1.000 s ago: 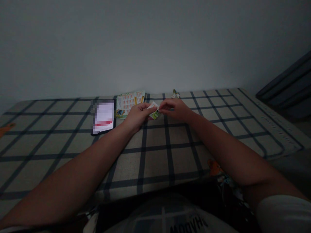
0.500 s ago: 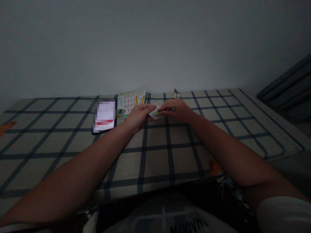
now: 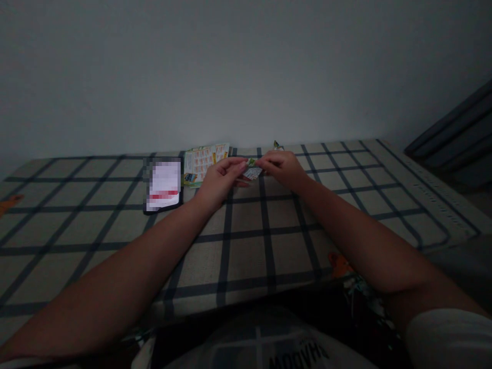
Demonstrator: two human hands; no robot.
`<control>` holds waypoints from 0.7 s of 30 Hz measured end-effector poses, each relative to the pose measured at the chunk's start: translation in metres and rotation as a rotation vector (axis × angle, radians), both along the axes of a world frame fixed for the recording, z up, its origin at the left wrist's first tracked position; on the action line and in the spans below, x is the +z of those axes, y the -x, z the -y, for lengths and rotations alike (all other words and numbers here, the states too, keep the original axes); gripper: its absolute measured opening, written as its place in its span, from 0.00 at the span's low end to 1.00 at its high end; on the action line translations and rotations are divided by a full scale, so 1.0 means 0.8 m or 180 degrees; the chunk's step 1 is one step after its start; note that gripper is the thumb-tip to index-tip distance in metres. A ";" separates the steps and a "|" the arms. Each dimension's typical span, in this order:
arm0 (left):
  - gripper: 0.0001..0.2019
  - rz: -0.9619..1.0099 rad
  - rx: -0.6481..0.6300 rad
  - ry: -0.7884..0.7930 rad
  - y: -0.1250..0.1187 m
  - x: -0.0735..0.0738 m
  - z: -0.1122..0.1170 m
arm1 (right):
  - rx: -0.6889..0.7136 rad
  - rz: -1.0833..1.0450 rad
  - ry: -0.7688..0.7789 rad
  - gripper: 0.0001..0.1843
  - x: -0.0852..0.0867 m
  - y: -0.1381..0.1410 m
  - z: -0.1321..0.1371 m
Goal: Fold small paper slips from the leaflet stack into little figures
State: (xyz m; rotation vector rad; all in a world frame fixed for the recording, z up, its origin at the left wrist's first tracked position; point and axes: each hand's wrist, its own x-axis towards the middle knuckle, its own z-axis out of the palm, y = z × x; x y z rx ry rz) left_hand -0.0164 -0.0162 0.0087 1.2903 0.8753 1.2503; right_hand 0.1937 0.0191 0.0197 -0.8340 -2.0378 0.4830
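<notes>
A small folded piece of printed paper (image 3: 252, 172), white with green, is pinched between my two hands above the checked cloth. My left hand (image 3: 223, 177) grips its left corner between thumb and forefinger, the other fingers reaching behind it. On the other side, the fingertips of my right hand (image 3: 282, 166) close on its upper right corner. Just behind the left hand lies a stack of printed leaflets (image 3: 202, 161). Beyond the right hand, a small folded paper piece (image 3: 276, 145) shows only its tip; the hand covers the rest.
A tablet or large phone (image 3: 165, 182) with a lit, blurred screen lies left of the leaflets. The checked tablecloth (image 3: 115, 220) spreads over the table up to a plain wall (image 3: 246, 72). Dark folded fabric (image 3: 457, 133) hangs at the right.
The held paper has turned and opened out a little, its printed face now showing below the fingers. My right hand has shifted slightly, covering more of the folded piece behind it.
</notes>
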 end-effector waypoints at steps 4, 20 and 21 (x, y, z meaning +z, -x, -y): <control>0.26 -0.0397 0.0110 -0.0058 0.001 -0.001 -0.001 | -0.0283 -0.0259 0.0140 0.29 0.001 0.001 0.001; 0.20 -0.0302 0.0719 -0.0146 0.006 0.000 -0.007 | -0.0016 -0.0845 0.0845 0.25 -0.003 0.004 -0.001; 0.20 -0.0349 0.0747 -0.0194 0.007 0.001 -0.007 | 0.0024 -0.0884 0.0890 0.25 -0.004 0.004 -0.002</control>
